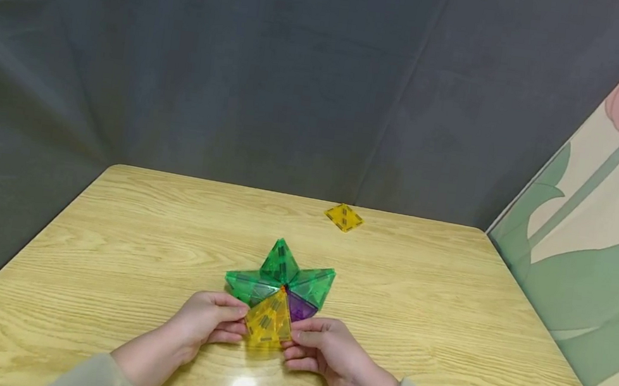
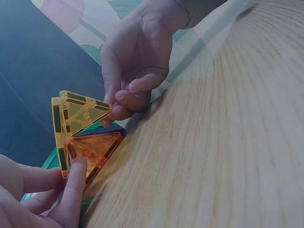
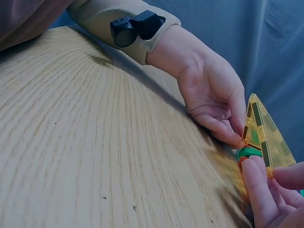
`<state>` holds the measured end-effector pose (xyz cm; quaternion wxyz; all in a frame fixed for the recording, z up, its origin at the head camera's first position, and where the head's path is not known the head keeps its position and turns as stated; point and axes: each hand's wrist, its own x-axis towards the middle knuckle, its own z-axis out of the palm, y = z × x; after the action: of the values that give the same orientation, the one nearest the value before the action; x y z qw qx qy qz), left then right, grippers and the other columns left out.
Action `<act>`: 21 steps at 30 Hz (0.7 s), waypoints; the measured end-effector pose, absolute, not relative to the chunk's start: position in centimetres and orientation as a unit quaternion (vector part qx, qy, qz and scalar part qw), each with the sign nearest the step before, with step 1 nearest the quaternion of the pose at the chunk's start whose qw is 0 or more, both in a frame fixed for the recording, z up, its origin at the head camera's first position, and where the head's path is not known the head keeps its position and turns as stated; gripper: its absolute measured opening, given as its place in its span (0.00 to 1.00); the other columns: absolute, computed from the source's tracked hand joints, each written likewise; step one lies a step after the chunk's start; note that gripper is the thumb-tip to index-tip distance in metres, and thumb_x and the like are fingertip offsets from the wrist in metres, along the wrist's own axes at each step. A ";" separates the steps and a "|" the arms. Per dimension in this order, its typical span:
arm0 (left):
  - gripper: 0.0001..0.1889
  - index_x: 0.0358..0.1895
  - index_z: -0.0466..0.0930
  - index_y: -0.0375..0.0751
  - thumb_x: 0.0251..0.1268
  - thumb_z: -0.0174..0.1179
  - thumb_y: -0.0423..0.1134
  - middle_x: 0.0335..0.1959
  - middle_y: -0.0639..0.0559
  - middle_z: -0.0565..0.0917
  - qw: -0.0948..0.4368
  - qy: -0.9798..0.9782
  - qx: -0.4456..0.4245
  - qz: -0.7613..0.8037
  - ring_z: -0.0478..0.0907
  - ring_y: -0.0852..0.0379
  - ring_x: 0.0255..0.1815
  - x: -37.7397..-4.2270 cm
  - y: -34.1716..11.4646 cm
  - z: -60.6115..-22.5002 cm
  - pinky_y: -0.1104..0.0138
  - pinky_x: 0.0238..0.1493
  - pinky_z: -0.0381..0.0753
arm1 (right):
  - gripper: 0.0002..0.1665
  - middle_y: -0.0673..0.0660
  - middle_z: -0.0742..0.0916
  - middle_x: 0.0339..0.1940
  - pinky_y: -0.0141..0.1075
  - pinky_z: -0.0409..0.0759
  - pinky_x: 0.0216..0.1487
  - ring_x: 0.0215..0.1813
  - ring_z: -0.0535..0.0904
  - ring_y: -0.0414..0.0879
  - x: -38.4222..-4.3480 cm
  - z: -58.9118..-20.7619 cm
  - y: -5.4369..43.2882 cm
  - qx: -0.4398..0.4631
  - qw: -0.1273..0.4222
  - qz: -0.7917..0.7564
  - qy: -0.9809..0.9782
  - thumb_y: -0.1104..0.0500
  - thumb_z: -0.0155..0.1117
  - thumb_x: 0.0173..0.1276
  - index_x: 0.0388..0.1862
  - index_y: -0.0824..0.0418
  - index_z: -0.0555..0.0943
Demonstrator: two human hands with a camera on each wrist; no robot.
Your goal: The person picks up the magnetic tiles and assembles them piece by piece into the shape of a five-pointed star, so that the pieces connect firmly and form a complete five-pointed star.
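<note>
Between both hands is a pair of translucent yellow triangular magnetic tiles [image 1: 267, 321], joined along one edge like a tent. The left hand [image 1: 206, 320] pinches its left corner between thumb and fingers. At the right corner, the thumb and fingers of the right hand [image 1: 328, 354] pinch the other tile. The pair leans over the near side of a star-shaped build of green tiles [image 1: 281, 261] and a purple tile [image 1: 301, 308]. In the left wrist view an orange triangular tile [image 2: 102, 145] shows below the yellow pair, with a left fingertip close against it.
Toward the back edge of the wooden table [image 1: 140, 218] lies a yellow diamond of magnetic tiles [image 1: 343, 217]. A dark curtain [image 1: 277, 75] hangs behind the table. On the right stands a panel with a tulip picture [image 1: 596, 238].
</note>
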<state>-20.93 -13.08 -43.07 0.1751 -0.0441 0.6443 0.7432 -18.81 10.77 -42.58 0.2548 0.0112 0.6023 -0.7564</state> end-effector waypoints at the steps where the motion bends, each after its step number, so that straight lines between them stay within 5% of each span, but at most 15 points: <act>1: 0.07 0.43 0.81 0.23 0.66 0.60 0.26 0.28 0.41 0.84 0.174 0.645 -0.045 0.742 0.85 0.51 0.29 -20.9 -13.1 -43.1 0.60 0.36 0.87 | 0.11 0.63 0.87 0.34 0.39 0.86 0.39 0.31 0.85 0.45 -18.8 -42.6 10.8 0.012 0.255 -0.756 0.603 0.71 0.57 0.71 0.49 0.74 0.79; 21: 0.12 0.49 0.76 0.24 0.68 0.60 0.30 0.35 0.40 0.83 0.196 0.633 -0.033 0.748 0.85 0.51 0.35 -20.6 -13.8 -42.8 0.59 0.43 0.86 | 0.24 0.69 0.84 0.49 0.45 0.84 0.49 0.52 0.83 0.60 -18.7 -41.0 12.8 -0.047 0.319 -0.736 0.596 0.59 0.54 0.76 0.61 0.76 0.68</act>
<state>-20.59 -13.76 -42.85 0.1965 -0.0330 0.6333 0.7478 -18.73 12.81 -40.96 0.3186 -0.0468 0.5960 -0.7356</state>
